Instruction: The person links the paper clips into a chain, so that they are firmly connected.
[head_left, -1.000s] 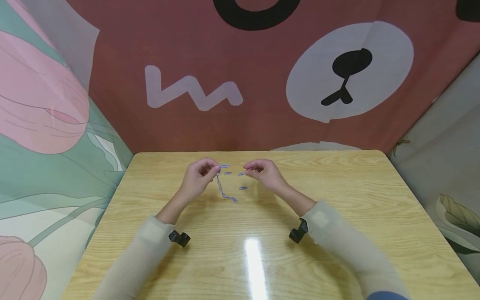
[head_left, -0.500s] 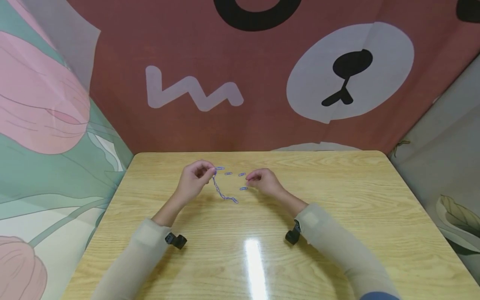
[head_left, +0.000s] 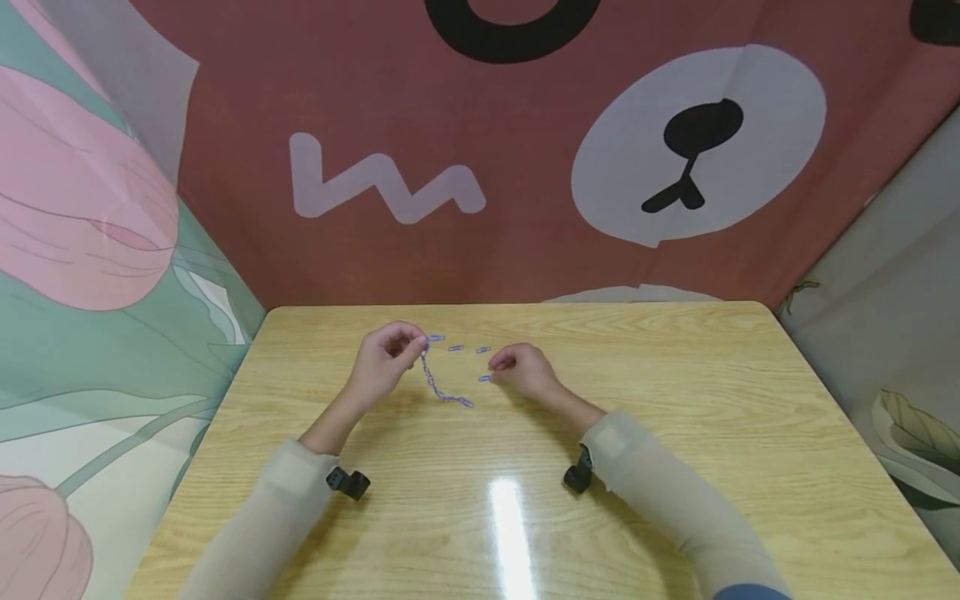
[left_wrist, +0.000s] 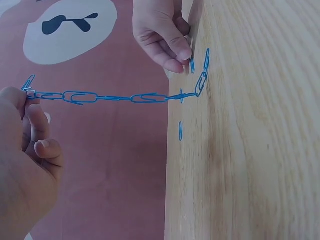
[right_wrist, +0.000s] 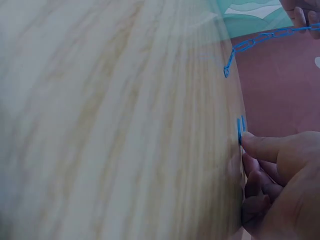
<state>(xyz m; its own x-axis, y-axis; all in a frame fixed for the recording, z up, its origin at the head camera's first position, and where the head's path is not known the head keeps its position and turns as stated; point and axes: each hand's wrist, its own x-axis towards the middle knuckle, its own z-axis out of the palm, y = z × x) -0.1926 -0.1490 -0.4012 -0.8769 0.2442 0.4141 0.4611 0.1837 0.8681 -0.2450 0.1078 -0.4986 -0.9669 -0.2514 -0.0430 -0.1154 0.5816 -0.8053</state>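
My left hand (head_left: 381,362) is raised over the far part of the table. Its thumb and forefinger pinch the upper end of a chain of linked blue paper clips (left_wrist: 145,98). One clip of that chain (head_left: 436,338) sticks out beyond the fingertips, while the rest hangs down and its tail lies on the wood. To the right, my right hand (head_left: 527,372) is low at the tabletop, thumb and finger closed at one end of a loose blue paper clip (right_wrist: 239,129). The thumb covers part of that clip in the right wrist view.
Two more loose paper clips, a left one (head_left: 456,348) and a right one (head_left: 483,350), lie between the hands towards the back. The wooden table (head_left: 637,358) ends at a printed bear curtain (head_left: 525,250). Each cuff carries a small black camera, such as the right one (head_left: 578,475).
My right hand has come down and towards me, from beside the back right clip to the nearer loose one. My left hand has shifted a little left, drawing the chain's upper end along.
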